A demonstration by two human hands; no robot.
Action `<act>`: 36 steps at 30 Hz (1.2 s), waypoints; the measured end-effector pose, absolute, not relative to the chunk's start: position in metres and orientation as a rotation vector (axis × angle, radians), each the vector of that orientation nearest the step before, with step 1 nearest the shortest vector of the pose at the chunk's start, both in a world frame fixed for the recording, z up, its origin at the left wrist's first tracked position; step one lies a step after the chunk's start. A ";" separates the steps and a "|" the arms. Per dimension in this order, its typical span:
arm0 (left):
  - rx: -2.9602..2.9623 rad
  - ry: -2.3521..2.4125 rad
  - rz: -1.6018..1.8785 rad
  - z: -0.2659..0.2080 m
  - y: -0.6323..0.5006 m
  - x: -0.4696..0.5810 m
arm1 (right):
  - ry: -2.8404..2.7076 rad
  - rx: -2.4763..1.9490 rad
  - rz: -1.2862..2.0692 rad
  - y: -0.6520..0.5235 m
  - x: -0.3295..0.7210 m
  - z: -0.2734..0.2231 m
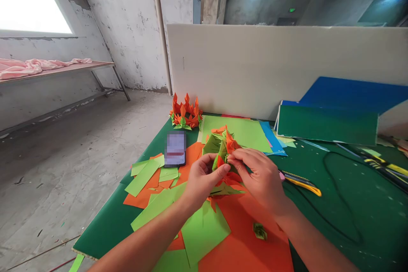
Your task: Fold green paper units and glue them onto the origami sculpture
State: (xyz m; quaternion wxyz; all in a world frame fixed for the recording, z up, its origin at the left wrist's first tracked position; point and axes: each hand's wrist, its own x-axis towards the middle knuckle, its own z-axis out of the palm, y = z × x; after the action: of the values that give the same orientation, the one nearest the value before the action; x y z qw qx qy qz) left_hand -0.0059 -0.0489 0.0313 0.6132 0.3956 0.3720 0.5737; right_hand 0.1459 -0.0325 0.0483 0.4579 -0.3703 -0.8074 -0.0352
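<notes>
Both hands meet over a folded-paper piece (219, 142) of green and orange paper, shaped like part of a ring with orange points. My left hand (202, 178) pinches its near side between thumb and fingers. From the right, my right hand (256, 172) closes thumb and fingertips on an orange fold of it; the fingers hide the exact spot. Below the hands, orange and green folds (231, 180) spread out, and I cannot tell whether they belong to the held piece. A small green folded rosette (259, 230) lies on an orange sheet (242, 246).
An orange and green paper crown (185, 112) stands at the table's far left corner, behind a phone (175, 148). Green paper pieces (145, 177) lie scattered on the left. A yellow-handled cutter (302, 182) and a dark cable (334, 221) lie right. A white board (255, 68) borders the back.
</notes>
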 end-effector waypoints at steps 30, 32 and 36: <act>0.809 0.660 1.377 0.034 -0.037 -0.018 | -2.037 -1.147 -0.017 -0.038 0.191 0.094; 0.780 0.686 1.427 0.035 -0.036 -0.018 | -2.092 -1.224 0.026 -0.035 0.195 0.091; 0.749 0.730 1.475 0.036 -0.035 -0.017 | -2.197 -1.292 0.312 -0.030 0.191 0.080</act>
State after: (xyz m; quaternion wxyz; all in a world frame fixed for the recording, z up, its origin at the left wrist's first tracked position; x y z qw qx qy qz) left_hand -0.0174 -0.0347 0.0356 0.6183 0.3255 0.3174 0.6411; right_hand 0.1914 -0.0299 0.0801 0.2830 -0.4827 -0.8206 0.1164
